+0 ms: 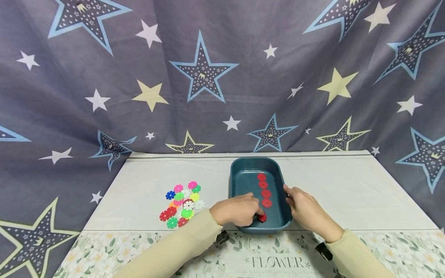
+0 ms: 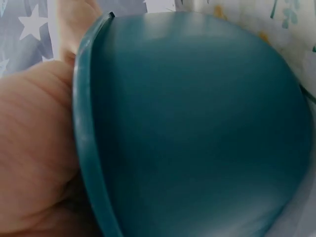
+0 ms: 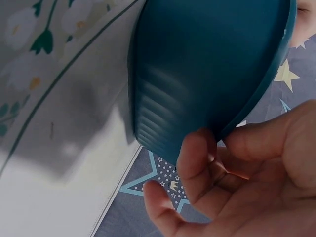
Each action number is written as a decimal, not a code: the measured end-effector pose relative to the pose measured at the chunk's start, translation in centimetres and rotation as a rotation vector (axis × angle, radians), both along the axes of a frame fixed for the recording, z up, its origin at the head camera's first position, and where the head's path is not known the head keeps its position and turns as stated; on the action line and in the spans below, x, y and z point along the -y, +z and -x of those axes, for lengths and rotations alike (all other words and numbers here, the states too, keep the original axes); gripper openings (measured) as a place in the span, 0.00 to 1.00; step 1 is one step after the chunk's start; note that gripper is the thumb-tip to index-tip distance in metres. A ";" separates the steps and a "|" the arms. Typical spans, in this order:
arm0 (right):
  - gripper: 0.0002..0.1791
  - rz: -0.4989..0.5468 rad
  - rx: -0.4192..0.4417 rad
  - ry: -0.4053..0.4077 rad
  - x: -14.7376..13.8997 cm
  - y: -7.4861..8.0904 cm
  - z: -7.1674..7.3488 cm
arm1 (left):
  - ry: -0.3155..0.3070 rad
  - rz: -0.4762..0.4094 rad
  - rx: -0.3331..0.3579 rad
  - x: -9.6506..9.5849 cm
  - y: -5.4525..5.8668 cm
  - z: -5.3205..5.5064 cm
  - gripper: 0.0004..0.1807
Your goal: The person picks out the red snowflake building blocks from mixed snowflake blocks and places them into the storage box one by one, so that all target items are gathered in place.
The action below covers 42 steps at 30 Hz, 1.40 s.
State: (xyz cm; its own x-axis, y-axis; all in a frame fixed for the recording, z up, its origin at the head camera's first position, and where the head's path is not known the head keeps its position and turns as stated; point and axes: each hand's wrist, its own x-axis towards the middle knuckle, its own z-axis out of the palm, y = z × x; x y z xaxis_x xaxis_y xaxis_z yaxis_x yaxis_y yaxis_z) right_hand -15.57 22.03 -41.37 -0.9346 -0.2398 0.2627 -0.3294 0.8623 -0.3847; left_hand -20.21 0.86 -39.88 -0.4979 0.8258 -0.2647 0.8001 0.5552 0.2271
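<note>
A dark teal rectangular tub [image 1: 243, 177] stands on the white part of the table, several red flower-shaped plastic discs [image 1: 265, 194] lying in a line along its floor. My left hand [image 1: 240, 210] reaches over the tub's left rim. Its fingertips hold a red flower-shaped disc [image 1: 263, 218] low at the near end of that line; the thumb is hidden. With thumb and bent fingers, my right hand [image 1: 307, 210] grips the tub's right rim. The right wrist view shows this pinch on the rim [image 3: 256, 111] from outside. In the left wrist view the tub wall [image 2: 197, 123] hides the left fingertips.
Left of the tub lies a loose pile of flower-shaped discs [image 1: 179, 197] in green, pink, white, blue, yellow and red. A floral cloth [image 1: 278, 251] covers the near table edge. Behind the table hangs a grey curtain [image 1: 194, 127] with stars.
</note>
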 end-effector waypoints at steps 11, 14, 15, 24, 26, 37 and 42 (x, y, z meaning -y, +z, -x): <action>0.20 -0.010 -0.019 0.008 0.1 0.1 0.0 | 0.005 -0.027 -0.001 -0.3 -0.1 -0.3 0.26; 0.20 -0.011 -0.023 0.009 0.1 0.1 0.0 | 0.009 -0.029 0.011 -0.3 -0.2 -0.2 0.27; 0.20 -0.010 -0.022 0.009 0.2 0.1 0.0 | 0.009 -0.028 0.019 -0.3 -0.2 -0.2 0.28; 0.20 -0.011 -0.021 0.014 0.2 0.3 0.1 | -0.041 -0.156 -0.045 0.1 0.3 0.3 0.26; 0.20 -0.012 -0.026 0.014 0.2 0.2 0.0 | -0.044 -0.221 -0.072 0.8 0.7 0.5 0.26; 0.20 -0.024 -0.032 -0.004 0.0 0.0 -0.1 | 0.129 -0.428 -0.138 10.0 4.6 2.0 0.28; 0.21 -0.026 -0.014 -0.004 0.1 0.1 -0.2 | 0.244 -0.403 -0.171 15.2 4.5 2.6 0.22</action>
State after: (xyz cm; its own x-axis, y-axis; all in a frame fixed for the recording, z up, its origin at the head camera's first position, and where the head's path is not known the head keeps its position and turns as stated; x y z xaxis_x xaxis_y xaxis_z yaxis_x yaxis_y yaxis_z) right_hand -15.33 21.97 -41.26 -0.9320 -0.2427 0.2693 -0.3308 0.8733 -0.3577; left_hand -22.84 -14.36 -35.35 -0.6974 0.6999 0.1542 0.7028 0.6256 0.3387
